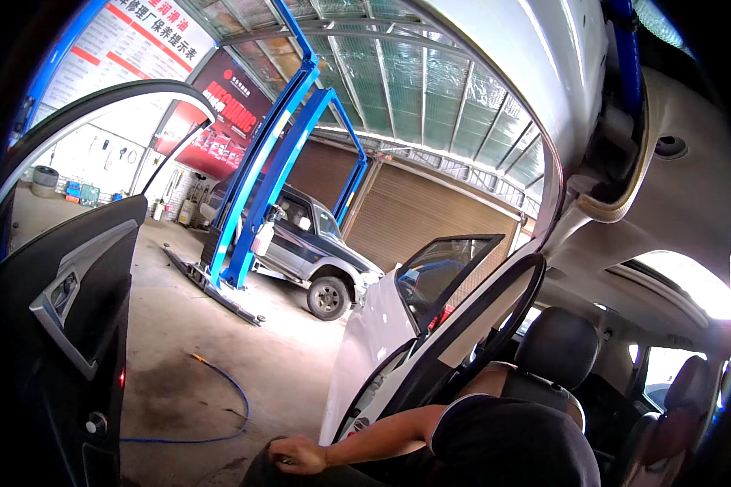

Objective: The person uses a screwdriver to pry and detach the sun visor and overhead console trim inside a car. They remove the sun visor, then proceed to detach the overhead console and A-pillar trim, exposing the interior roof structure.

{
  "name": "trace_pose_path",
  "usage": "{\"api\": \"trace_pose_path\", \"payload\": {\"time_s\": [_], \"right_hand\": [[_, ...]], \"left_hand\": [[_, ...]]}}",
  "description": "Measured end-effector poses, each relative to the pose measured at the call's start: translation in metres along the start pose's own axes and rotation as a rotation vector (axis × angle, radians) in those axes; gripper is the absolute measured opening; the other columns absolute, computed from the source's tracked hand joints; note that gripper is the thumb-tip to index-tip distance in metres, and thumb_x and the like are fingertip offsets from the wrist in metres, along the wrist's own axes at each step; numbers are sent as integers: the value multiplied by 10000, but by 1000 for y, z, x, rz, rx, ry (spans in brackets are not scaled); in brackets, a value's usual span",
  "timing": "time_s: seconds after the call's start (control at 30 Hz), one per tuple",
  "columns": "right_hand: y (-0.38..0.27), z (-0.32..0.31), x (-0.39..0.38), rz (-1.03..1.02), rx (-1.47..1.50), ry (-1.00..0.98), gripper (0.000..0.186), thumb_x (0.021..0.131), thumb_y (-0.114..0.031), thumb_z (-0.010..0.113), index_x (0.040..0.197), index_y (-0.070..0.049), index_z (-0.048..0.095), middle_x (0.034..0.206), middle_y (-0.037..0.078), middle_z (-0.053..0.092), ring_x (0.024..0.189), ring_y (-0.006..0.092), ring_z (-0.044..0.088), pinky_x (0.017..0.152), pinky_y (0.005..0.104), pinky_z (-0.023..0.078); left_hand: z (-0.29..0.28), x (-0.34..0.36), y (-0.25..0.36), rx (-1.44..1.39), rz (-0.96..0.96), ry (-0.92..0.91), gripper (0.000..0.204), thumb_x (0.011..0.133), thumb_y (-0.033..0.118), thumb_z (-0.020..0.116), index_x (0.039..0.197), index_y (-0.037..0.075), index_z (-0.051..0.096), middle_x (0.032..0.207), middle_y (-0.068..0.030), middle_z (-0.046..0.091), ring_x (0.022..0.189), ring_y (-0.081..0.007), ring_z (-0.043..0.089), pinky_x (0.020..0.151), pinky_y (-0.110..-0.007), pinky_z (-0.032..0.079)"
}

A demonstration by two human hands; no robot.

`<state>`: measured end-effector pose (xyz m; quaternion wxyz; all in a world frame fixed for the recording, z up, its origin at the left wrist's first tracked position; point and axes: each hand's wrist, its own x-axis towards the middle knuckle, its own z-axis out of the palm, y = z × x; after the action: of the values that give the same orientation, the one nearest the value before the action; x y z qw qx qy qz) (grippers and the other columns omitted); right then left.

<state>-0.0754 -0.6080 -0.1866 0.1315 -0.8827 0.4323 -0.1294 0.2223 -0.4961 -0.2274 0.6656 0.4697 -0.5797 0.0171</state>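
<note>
My right arm, in a dark short sleeve (508, 438), reaches leftward across the bottom of the view. Its hand, my right hand (298, 455), rests on the dark trouser leg (260, 468) near the lower edge. The fingers curl inward; a small dark spot shows between them, and I cannot make out what they hold, if anything. My left hand does not show. Close beyond the forearm is the edge of an open white car door (375, 331). A black headrest (556, 342) stands behind my sleeve.
At the left hangs another open door with a dark inner panel (89, 325). A blue hose (240, 394) lies on the concrete floor. Farther off stand blue lift posts (260, 187), an off-road vehicle (313, 243) and a brown roller shutter (430, 215). The car's roof lining (690, 187) is at upper right.
</note>
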Motion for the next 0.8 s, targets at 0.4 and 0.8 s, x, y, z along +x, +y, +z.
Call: {"api": "trace_pose_path", "payload": {"time_s": [0.4, 0.8], "right_hand": [[4, 11, -2, -58, -20, 25, 204, 853, -92, 678, 1043, -45, 619, 1002, 160, 644, 932, 360, 647, 800, 433, 528], [-38, -4, -13, -131, 104, 83, 175, 861, -100, 690, 1022, -44, 649, 980, 168, 675, 881, 348, 684, 761, 442, 546]], "left_hand": [[-83, 125, 81, 211, 474, 288, 276, 996, 290, 657, 1149, 62, 687, 1171, -136, 657, 981, -339, 627, 890, -526, 488], [-88, 352, 287, 149, 948, 764, 239, 861, 43, 724, 1078, 41, 624, 1062, -127, 608, 979, -312, 576, 881, -462, 446]]}}
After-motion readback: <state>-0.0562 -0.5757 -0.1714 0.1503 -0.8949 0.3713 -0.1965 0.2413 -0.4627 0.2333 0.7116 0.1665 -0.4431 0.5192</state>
